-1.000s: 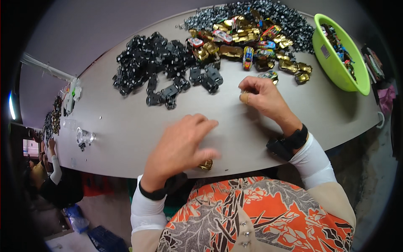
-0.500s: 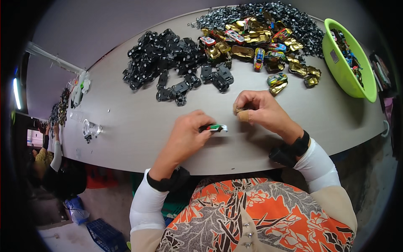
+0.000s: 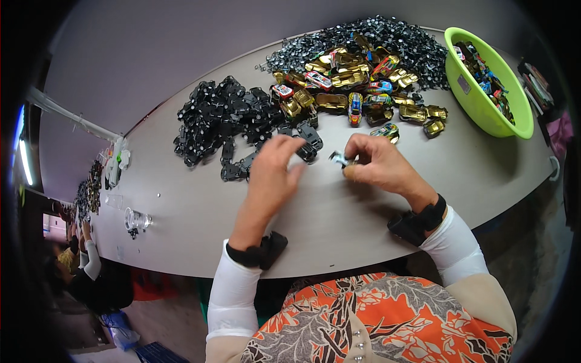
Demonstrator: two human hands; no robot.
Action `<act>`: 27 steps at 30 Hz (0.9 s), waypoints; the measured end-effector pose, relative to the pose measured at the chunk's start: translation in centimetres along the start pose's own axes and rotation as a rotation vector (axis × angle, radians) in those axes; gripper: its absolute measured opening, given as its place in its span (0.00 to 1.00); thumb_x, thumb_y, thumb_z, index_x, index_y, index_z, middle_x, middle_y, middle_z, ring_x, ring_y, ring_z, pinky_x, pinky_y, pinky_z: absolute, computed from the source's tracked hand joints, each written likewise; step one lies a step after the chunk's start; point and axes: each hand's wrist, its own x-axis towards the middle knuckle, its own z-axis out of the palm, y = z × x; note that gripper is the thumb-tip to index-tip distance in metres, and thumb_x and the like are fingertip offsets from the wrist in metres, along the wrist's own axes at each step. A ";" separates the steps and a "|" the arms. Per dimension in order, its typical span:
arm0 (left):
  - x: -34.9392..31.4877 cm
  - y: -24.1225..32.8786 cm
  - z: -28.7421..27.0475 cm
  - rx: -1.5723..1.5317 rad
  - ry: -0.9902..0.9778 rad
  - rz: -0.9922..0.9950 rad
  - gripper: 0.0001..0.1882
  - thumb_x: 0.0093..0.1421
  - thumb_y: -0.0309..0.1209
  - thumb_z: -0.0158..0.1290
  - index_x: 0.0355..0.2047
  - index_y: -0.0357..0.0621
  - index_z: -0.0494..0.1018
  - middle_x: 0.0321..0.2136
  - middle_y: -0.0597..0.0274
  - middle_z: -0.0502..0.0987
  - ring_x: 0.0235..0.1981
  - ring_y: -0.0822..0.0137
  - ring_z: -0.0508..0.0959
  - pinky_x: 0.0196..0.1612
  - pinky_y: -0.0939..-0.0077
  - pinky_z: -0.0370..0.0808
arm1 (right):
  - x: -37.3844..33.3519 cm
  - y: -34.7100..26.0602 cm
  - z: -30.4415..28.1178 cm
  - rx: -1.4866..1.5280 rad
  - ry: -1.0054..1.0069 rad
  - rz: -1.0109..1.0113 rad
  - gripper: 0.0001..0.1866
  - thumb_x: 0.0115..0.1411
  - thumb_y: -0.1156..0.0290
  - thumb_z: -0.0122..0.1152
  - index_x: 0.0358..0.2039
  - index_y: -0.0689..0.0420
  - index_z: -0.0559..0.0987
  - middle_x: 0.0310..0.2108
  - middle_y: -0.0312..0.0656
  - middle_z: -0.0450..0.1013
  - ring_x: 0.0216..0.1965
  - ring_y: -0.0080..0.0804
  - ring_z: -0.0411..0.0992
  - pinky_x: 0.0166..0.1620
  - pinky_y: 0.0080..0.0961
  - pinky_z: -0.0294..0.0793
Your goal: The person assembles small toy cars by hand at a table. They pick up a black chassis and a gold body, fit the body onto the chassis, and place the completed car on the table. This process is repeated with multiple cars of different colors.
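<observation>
My left hand (image 3: pixel 273 172) reaches over the near edge of a heap of black toy car chassis (image 3: pixel 227 112). Its thumb and fingers are apart, with nothing visible between them. A black chassis (image 3: pixel 309 136) lies just beyond its fingertips. My right hand (image 3: pixel 382 164) is closed in a pinch on a small white and dark toy car part (image 3: pixel 339 158), mostly hidden by the fingers. Beyond that hand sits a green and yellow toy car body (image 3: pixel 386 131), in front of a pile of gold and printed car bodies (image 3: pixel 348 78).
Small dark and silvery parts (image 3: pixel 387 36) are heaped at the back. A green basin (image 3: pixel 484 112) of toy cars stands far right. Left on the table (image 3: pixel 200 230) is a clear cup (image 3: pixel 138 221); another person (image 3: pixel 91 272) works beyond it.
My left hand has moved forward to the chassis heap, and the white and green toy car no longer shows in it. A white part now shows in my right hand. The view has shifted slightly.
</observation>
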 end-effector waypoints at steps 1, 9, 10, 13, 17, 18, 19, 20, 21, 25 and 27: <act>0.7 -0.7 0.2 0.084 0.018 0.024 0.19 0.42 0.19 0.56 0.38 0.43 0.74 0.35 0.59 0.73 0.35 0.62 0.74 0.35 0.73 0.71 | 0.2 0.1 -0.2 0.009 0.034 -0.012 0.10 0.42 0.75 0.61 0.25 0.63 0.71 0.20 0.34 0.68 0.23 0.18 0.63 0.26 0.19 0.64; 1.9 -0.7 0.9 0.321 -0.133 0.091 0.15 0.37 0.20 0.59 0.30 0.41 0.75 0.30 0.60 0.70 0.36 0.57 0.69 0.40 0.67 0.69 | 0.6 1.0 -0.3 0.021 0.044 -0.022 0.09 0.44 0.74 0.61 0.26 0.62 0.72 0.20 0.33 0.68 0.22 0.17 0.64 0.25 0.18 0.64; 1.8 -0.4 0.8 0.302 -0.147 0.082 0.15 0.37 0.21 0.60 0.29 0.40 0.74 0.29 0.60 0.71 0.35 0.57 0.69 0.40 0.67 0.69 | 0.7 1.2 -0.4 0.064 0.035 -0.008 0.09 0.44 0.74 0.61 0.26 0.62 0.72 0.21 0.33 0.68 0.22 0.16 0.64 0.25 0.17 0.64; 1.3 0.3 0.7 0.194 -0.140 0.069 0.14 0.37 0.22 0.60 0.28 0.39 0.72 0.25 0.60 0.71 0.32 0.58 0.70 0.37 0.67 0.69 | 0.6 0.7 -0.4 0.283 -0.015 0.074 0.11 0.46 0.72 0.63 0.29 0.58 0.72 0.21 0.32 0.69 0.21 0.14 0.64 0.23 0.14 0.63; 0.0 1.2 1.3 -0.172 -0.093 0.004 0.13 0.39 0.24 0.59 0.27 0.38 0.70 0.23 0.59 0.72 0.26 0.62 0.72 0.31 0.72 0.69 | 0.7 0.9 -0.9 0.627 -0.053 0.174 0.14 0.47 0.71 0.64 0.35 0.55 0.72 0.24 0.33 0.72 0.22 0.15 0.68 0.23 0.11 0.64; -0.3 1.3 1.4 -0.282 -0.098 -0.041 0.13 0.40 0.24 0.59 0.27 0.38 0.70 0.23 0.59 0.72 0.24 0.63 0.72 0.30 0.73 0.69 | 0.7 0.8 -0.9 0.676 -0.067 0.195 0.14 0.48 0.71 0.64 0.36 0.54 0.72 0.26 0.34 0.73 0.23 0.16 0.69 0.23 0.11 0.64; -0.4 1.4 1.5 -0.302 -0.093 -0.010 0.13 0.40 0.22 0.59 0.28 0.38 0.70 0.24 0.63 0.73 0.23 0.71 0.73 0.27 0.79 0.69 | 0.7 0.6 -0.8 0.725 -0.082 0.217 0.14 0.48 0.71 0.63 0.37 0.54 0.72 0.27 0.35 0.74 0.24 0.17 0.71 0.23 0.11 0.65; -0.5 1.5 1.5 -0.395 -0.135 -0.085 0.13 0.40 0.22 0.59 0.27 0.38 0.70 0.24 0.63 0.73 0.25 0.71 0.74 0.28 0.78 0.69 | 0.7 0.5 -0.8 0.774 -0.096 0.239 0.14 0.48 0.71 0.62 0.37 0.54 0.72 0.28 0.36 0.75 0.25 0.18 0.72 0.23 0.11 0.66; -0.5 1.6 1.3 -0.485 -0.180 -0.163 0.13 0.40 0.22 0.60 0.27 0.37 0.69 0.23 0.63 0.73 0.26 0.71 0.74 0.28 0.77 0.69 | 0.8 1.1 -0.8 0.816 -0.150 0.206 0.13 0.50 0.71 0.60 0.37 0.55 0.72 0.31 0.39 0.76 0.29 0.21 0.75 0.25 0.12 0.70; -0.7 1.8 1.1 -0.898 -0.241 -0.461 0.12 0.44 0.21 0.61 0.28 0.38 0.71 0.21 0.69 0.73 0.20 0.79 0.73 0.20 0.85 0.68 | 0.7 1.3 -0.8 0.869 -0.140 0.202 0.13 0.50 0.72 0.58 0.38 0.58 0.72 0.31 0.41 0.75 0.31 0.23 0.76 0.29 0.16 0.74; -0.9 1.6 1.3 -1.074 -0.200 -0.544 0.13 0.45 0.22 0.61 0.32 0.39 0.73 0.20 0.67 0.73 0.15 0.80 0.71 0.14 0.88 0.66 | 0.9 1.6 -0.8 0.848 -0.150 0.198 0.13 0.51 0.72 0.58 0.38 0.58 0.72 0.31 0.41 0.75 0.31 0.23 0.76 0.29 0.16 0.74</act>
